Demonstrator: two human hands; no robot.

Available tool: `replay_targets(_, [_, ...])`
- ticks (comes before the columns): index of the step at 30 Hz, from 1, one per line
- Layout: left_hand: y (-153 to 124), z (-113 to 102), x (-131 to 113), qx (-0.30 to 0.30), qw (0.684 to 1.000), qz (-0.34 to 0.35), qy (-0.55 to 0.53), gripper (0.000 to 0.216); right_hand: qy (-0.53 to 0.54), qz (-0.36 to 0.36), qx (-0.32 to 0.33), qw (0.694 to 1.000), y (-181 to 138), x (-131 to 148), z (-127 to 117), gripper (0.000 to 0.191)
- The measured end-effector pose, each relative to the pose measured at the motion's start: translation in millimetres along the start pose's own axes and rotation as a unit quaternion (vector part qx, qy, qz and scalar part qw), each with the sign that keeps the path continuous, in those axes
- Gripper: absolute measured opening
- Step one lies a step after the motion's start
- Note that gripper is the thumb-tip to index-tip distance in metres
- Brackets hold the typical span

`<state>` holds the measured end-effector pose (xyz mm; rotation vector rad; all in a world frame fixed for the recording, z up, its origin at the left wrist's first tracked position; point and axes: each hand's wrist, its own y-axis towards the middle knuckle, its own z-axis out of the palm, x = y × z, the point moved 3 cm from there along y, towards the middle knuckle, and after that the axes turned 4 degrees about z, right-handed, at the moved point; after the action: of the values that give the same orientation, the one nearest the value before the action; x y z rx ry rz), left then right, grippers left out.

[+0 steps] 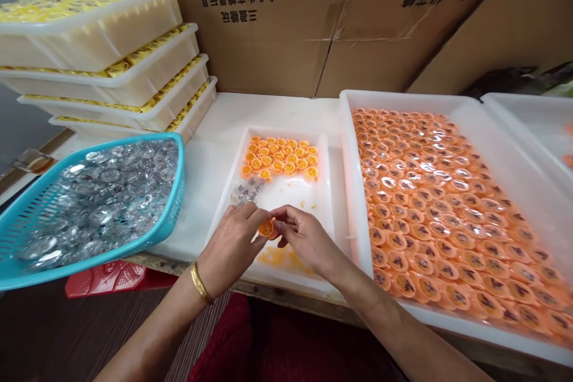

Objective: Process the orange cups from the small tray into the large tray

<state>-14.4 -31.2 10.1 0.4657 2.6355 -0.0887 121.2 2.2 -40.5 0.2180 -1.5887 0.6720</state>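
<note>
My left hand [237, 242] is closed around an orange cup [266, 228], gripping its side between thumb and fingers. From the right, my right hand [304, 236] pinches at the same cup's rim; whether its fingertips hold a small piece as well is hidden. Both hands hover over the near half of a small white tray [329, 191]. At its far end stand rows of orange cups [277, 155] with yellow bits inside. Small dark-and-clear pieces [248, 190] lie in a heap left of centre, and loose yellow bits [284, 259] are scattered below my hands.
A blue basket [176, 191] of clear plastic domes [107, 191] stands left. Behind it are stacked white trays [147, 77] with yellow contents. On the right, a large white tray [356, 191] holds many covered orange cups [430, 209]. Cardboard boxes [277, 48] line the back; a red stool [111, 277] sits below.
</note>
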Motion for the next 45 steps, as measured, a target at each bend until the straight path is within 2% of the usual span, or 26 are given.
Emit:
replay_targets(2, [8, 7, -3, -0.041, 0.993, -0.008, -0.112, 0.019, 0.011, -0.007, -0.049, 0.999, -5, 3, -14, 0.014])
replay_targets(4, [16, 16, -6, -0.066, 0.969, -0.029, -0.237, 0.023, -0.01, -0.025, -0.087, 0.996, -13, 7, -27, 0.012])
replay_targets(8, [27, 39, -8, -0.083, 0.872, -0.115, -0.469, 0.026, -0.135, -0.087, -0.14, 0.977, -27, 15, -42, 0.011])
replay_targets(11, [34, 51, -10, -0.094, 0.817, -0.147, -0.55, 0.023, -0.235, -0.148, -0.183, 0.943, -32, 16, -44, 0.012])
replay_targets(12, [36, 52, -10, -0.096, 0.81, -0.153, -0.557, 0.02, -0.245, -0.153, -0.194, 0.938, -32, 15, -45, 0.012])
replay_targets(14, [38, 53, -10, -0.094, 0.807, -0.166, -0.559, 0.015, -0.213, -0.125, -0.197, 0.949, -30, 10, -47, 0.013])
replay_targets(18, [35, 51, -12, -0.082, 0.815, -0.181, -0.544, 0.015, -0.046, -0.031, -0.16, 0.986, -23, -2, -51, 0.014])
replay_targets(21, [30, 53, -13, -0.084, 0.834, -0.193, -0.51, 0.018, 0.06, 0.007, -0.142, 0.988, -19, -5, -53, 0.019])
replay_targets(24, [22, 47, -4, -0.099, 0.877, -0.175, -0.437, 0.021, 0.132, 0.031, -0.145, 0.98, -18, -6, -54, 0.027])
replay_targets(27, [13, 24, 21, -0.163, 0.934, -0.153, -0.277, 0.02, 0.147, 0.033, -0.141, 0.979, -18, -6, -53, 0.03])
replay_targets(29, [7, 7, 36, -0.199, 0.959, -0.141, -0.144, 0.019, 0.124, 0.029, -0.132, 0.983, -19, -5, -51, 0.029])
replay_targets(30, [6, 3, 40, -0.187, 0.97, -0.128, -0.091, 0.018, 0.11, 0.026, -0.129, 0.985, -19, -5, -50, 0.028])
replay_targets(32, [6, 4, 41, -0.122, 0.988, -0.093, -0.004, 0.017, 0.088, 0.02, -0.13, 0.987, -18, -5, -50, 0.026])
replay_targets(35, [9, 18, 33, -0.017, 0.989, -0.056, 0.135, 0.019, 0.07, 0.015, -0.139, 0.988, -18, -5, -51, 0.027])
replay_targets(37, [13, 26, 28, 0.017, 0.975, -0.048, 0.216, 0.018, 0.07, 0.016, -0.142, 0.987, -18, -6, -51, 0.027])
replay_targets(39, [19, 30, 26, 0.034, 0.966, -0.04, 0.254, 0.017, 0.076, 0.021, -0.139, 0.987, -18, -6, -51, 0.028])
replay_targets(45, [37, 37, 23, 0.042, 0.963, -0.005, 0.267, 0.019, 0.088, 0.026, -0.137, 0.986, -17, -3, -48, 0.025])
